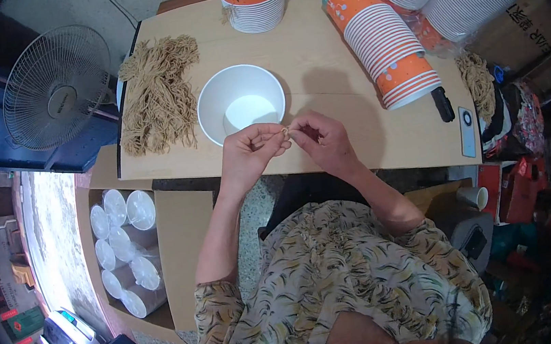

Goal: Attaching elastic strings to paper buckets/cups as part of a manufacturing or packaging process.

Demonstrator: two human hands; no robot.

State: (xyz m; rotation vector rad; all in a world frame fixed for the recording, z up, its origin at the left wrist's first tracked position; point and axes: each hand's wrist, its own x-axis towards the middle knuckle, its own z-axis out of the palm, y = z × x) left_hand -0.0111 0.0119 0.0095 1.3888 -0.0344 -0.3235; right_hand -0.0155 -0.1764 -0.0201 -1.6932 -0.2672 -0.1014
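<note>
Wearing a leaf-printed cream cloth shirt [342, 267], nearest the camera. Pinching a tiny tan fibrous loop [285, 131] in closed grips of left hand [249, 154] and right hand [327, 145]; too small to tell direction or long axis. Just beyond the grip, smooth round white tub [216, 107]; farther left, heaped crinkled tan strands [160, 97].

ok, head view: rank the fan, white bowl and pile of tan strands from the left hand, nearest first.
From the left hand:
1. White bowl: right by the hand, just beyond it on the table.
2. Pile of tan strands: left of the bowl, near the table's left edge.
3. Fan: farther left, off the table.
</note>
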